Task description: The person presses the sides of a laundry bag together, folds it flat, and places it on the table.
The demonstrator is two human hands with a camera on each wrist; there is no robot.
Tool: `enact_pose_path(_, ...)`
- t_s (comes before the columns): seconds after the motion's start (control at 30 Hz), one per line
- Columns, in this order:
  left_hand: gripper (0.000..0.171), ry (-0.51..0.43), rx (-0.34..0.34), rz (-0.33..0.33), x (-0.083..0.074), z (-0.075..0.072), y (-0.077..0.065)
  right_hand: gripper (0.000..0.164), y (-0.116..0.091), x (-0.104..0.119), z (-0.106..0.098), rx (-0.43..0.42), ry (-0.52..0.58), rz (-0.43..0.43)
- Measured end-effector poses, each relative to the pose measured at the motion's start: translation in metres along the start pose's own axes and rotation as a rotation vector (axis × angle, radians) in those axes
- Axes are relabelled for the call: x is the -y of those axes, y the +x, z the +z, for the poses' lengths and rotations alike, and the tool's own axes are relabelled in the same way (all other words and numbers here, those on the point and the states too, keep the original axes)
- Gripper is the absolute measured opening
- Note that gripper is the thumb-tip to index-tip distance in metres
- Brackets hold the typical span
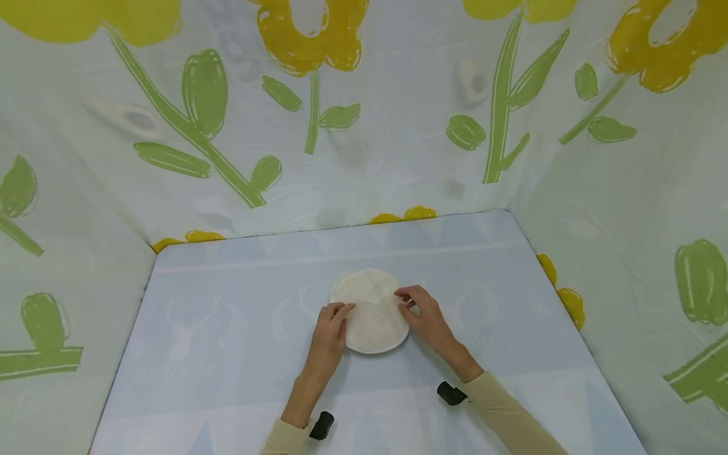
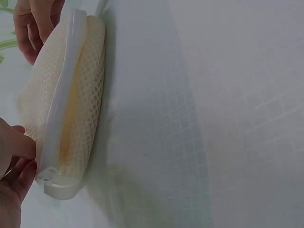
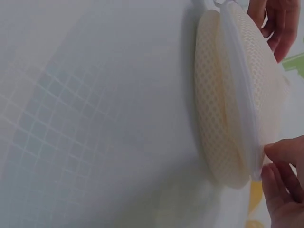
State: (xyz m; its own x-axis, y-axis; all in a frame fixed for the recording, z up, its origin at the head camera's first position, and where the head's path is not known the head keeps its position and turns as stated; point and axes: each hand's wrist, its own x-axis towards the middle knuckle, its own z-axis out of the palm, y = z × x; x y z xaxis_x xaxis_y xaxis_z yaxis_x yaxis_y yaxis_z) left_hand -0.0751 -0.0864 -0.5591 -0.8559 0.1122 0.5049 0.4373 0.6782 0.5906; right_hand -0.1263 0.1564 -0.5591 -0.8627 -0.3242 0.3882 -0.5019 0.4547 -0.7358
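Observation:
A round cream mesh laundry bag point(image 1: 372, 316) lies on the table between both hands. My left hand point(image 1: 330, 332) pinches its left edge between thumb and fingers. At the right edge, my right hand point(image 1: 428, 316) holds the rim with thumb and fingertips. A white zipper band point(image 2: 61, 95) runs along the bag's side in the left wrist view, with a pale tab point(image 2: 62, 190) at its end near the left fingers. The right wrist view shows the mesh layers point(image 3: 211, 99) parted beside the band. The inside of the bag is mostly hidden.
The table point(image 1: 227, 379) has a pale blue-grey cover with faint deer prints. White curtains point(image 1: 398, 126) with yellow flowers and green leaves enclose its back and sides. Black wrist cameras point(image 1: 321, 425) sit at both sleeves.

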Motion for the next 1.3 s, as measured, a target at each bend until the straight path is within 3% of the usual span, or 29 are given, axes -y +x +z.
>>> enact_pose_path(0.13,0.039,-0.007,0.014,0.032,0.002,0.001,-0.001,0.029,-0.001,-0.001,0.001,0.051,-0.033,-0.054)
enact_pose_path(0.5,0.045,-0.003,0.123,-0.025,0.005,-0.002,-0.002,0.040,-0.003,-0.004,0.002,0.174,-0.207,-0.141)
enact_pose_path(0.77,0.046,0.016,0.113,0.012,0.014,0.000,-0.004,0.040,-0.004,-0.014,0.007,0.178,-0.272,-0.199)
enact_pose_path(1.07,0.045,0.035,0.160,0.020,0.018,-0.002,0.000,0.040,0.001,-0.014,0.005,0.220,-0.271,-0.194)
enact_pose_path(1.3,0.037,-0.007,0.092,0.031,0.018,-0.006,0.005,0.033,0.006,-0.012,-0.007,0.184,-0.232,-0.229)
